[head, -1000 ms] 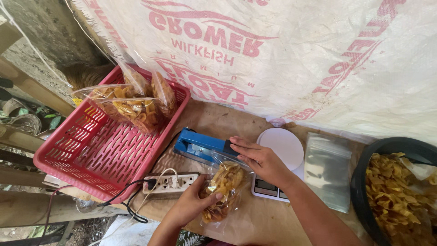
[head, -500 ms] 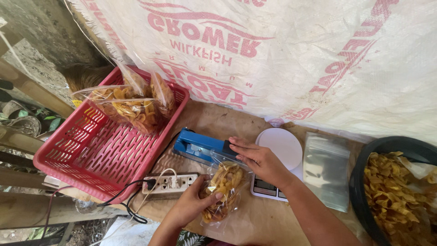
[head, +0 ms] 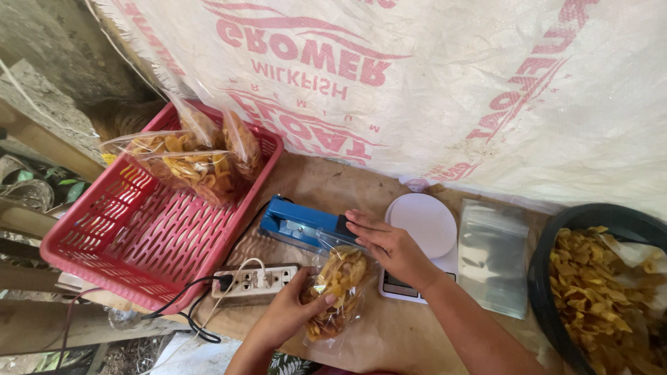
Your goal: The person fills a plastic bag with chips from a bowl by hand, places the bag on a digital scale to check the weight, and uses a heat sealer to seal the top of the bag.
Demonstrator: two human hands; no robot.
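Lower centre of frame: left hand (head: 292,316) is curled shut round the lower part of a clear bag of chips (head: 337,288), thumb & fingers pinching the plastic. Right hand (head: 389,243) lies flat, fingers nearly straight, pressing the bag's open top against the blue heat sealer (head: 302,223) — not gripping, just pushing down. Bag runs from the sealer's right end down toward the bottom edge, tilted.

Risks, as I judge it:
- Chips sit high in the bag; one caught in the seal line would likely leave a gap or weak seal.
- Fingertips are right at the sealer bar, so a burn is possible if it's hot; can't tell if it's on.
- Power strip (head: 253,281) w/ plugged cords lies just left of the left hand; a snagged cord could drag the sealer.

Round about: white scale (head: 424,226) just right of the right hand, stack of empty bags (head: 493,257) further right, black tub of chips (head: 601,292) at right edge, red basket (head: 132,236) w/ filled bags upper left.
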